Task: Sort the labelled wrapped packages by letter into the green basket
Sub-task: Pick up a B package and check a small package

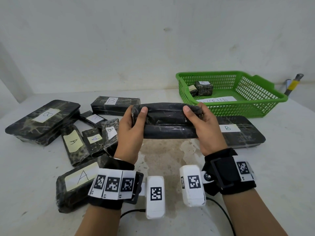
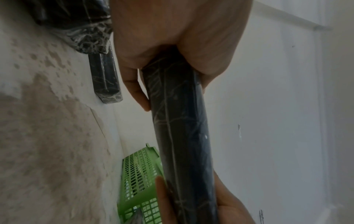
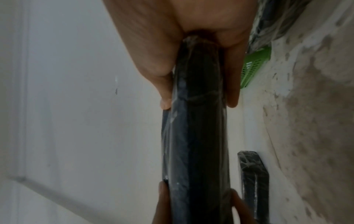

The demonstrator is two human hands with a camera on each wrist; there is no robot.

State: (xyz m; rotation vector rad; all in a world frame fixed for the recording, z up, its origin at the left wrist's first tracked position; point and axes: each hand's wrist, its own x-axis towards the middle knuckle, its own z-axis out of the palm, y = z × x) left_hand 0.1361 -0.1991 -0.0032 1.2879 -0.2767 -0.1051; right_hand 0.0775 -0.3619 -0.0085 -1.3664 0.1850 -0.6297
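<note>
Both hands hold one long black wrapped package [image 1: 166, 121] above the middle of the table, its label hidden from me. My left hand [image 1: 134, 123] grips its left end, thumb on top; my right hand [image 1: 199, 120] grips its right end the same way. In the left wrist view the package [image 2: 182, 136] runs down from my left hand [image 2: 172, 45]; in the right wrist view the package [image 3: 197, 128] runs down from my right hand [image 3: 191, 45]. The green basket [image 1: 255, 106] stands at the back right with two small packages [image 1: 203, 87] in its far left corner, one labelled A.
Left of my hands lie several wrapped packages: a big B package [image 1: 42, 121], a B box [image 1: 115, 103], smaller A and B ones, and a large A package [image 1: 75, 184] near my left wrist. A flat B package [image 1: 238, 132] lies before the basket. A white wall rises behind.
</note>
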